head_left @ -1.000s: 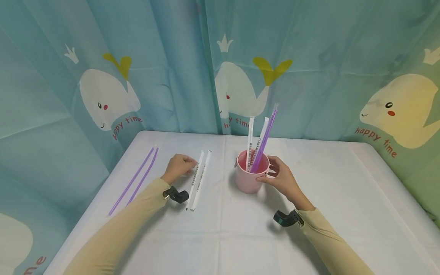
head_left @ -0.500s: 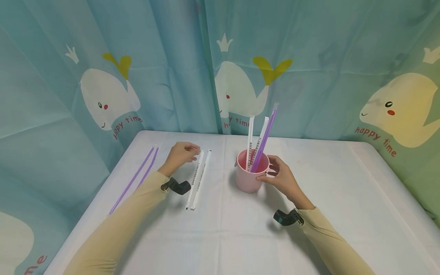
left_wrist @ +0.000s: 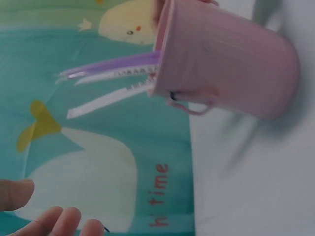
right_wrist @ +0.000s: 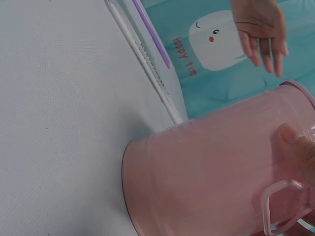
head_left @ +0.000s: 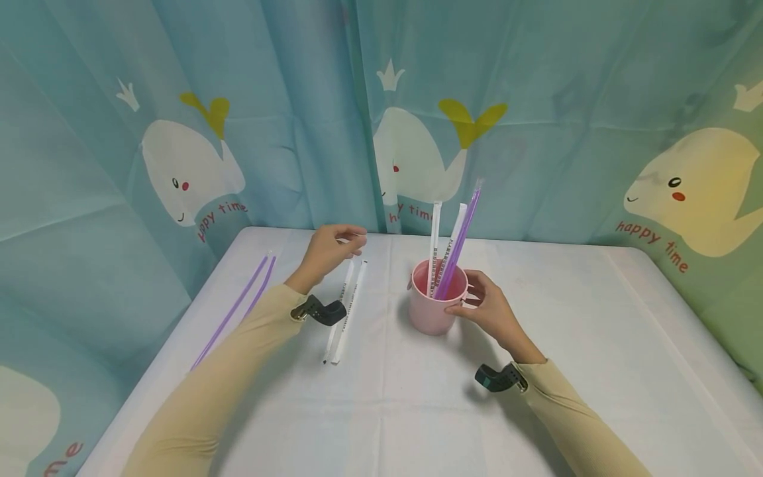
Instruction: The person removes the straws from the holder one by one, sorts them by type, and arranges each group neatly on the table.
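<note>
My right hand (head_left: pixel 490 310) grips a small pink bucket (head_left: pixel 429 319) by its rim on the handle side; in the right wrist view the thumb (right_wrist: pixel 290 135) presses on the bucket's wall. Paper-wrapped white straws (head_left: pixel 434 232) and a purple straw in clear wrap (head_left: pixel 465 228) lean upright inside it. My left hand (head_left: pixel 326 255) hovers over the far ends of two white wrapped straws (head_left: pixel 346 328) lying on the table. Its fingers are relaxed with nothing between them, as the right wrist view of that hand (right_wrist: pixel 261 29) also shows.
Two purple straws (head_left: pixel 232 311) lie toward the table's left edge, partly hidden by the left sleeve (head_left: pixel 226 371). The white-covered table (head_left: pixel 381 411) ends at a blue-green curtain (head_left: pixel 322 132) printed with whales. Both wrists wear dark camera bands.
My left hand has moved up, away from the body and to the right, past the tops of the white straws. The right hand and the bucket stay where they were.
</note>
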`<action>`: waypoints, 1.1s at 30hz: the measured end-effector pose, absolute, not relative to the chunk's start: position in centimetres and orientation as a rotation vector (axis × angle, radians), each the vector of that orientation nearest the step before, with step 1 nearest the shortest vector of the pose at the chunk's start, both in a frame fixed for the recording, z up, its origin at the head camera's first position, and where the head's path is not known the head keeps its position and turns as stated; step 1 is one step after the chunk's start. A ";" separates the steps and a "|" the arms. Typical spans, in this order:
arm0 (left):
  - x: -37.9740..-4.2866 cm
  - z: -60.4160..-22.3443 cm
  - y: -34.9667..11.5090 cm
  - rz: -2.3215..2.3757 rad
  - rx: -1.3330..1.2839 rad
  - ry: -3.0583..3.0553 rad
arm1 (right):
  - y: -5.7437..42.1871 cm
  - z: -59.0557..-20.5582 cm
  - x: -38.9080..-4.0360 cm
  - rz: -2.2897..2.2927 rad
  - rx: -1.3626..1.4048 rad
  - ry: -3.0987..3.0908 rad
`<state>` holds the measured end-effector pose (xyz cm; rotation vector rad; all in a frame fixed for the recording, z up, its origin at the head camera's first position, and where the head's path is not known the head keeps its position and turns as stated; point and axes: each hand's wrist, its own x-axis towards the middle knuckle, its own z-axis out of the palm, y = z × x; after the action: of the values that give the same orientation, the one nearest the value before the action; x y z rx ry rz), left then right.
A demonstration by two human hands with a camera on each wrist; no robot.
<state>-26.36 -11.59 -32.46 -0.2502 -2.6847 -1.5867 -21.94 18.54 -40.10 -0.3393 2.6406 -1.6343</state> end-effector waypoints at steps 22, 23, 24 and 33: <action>-28.4 -30.6 -6.0 -1.522 -0.440 -2.616 | 18.5 -40.1 -21.9 -1.629 -0.328 2.641; -28.5 -30.6 -5.8 -1.514 -0.448 -2.622 | 18.5 -40.1 -21.9 -1.627 -0.332 2.644; -28.7 -30.7 -5.5 -1.511 -0.455 -2.625 | 18.5 -40.1 -21.9 -1.628 -0.333 2.646; -29.6 -31.4 -3.5 -1.549 -0.464 -2.668 | 18.6 -40.2 -21.9 -1.632 -0.349 2.649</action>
<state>-29.62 -3.51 -31.37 -0.4642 -2.6679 -1.5489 -21.92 18.59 -40.17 -0.3493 2.6490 -1.6317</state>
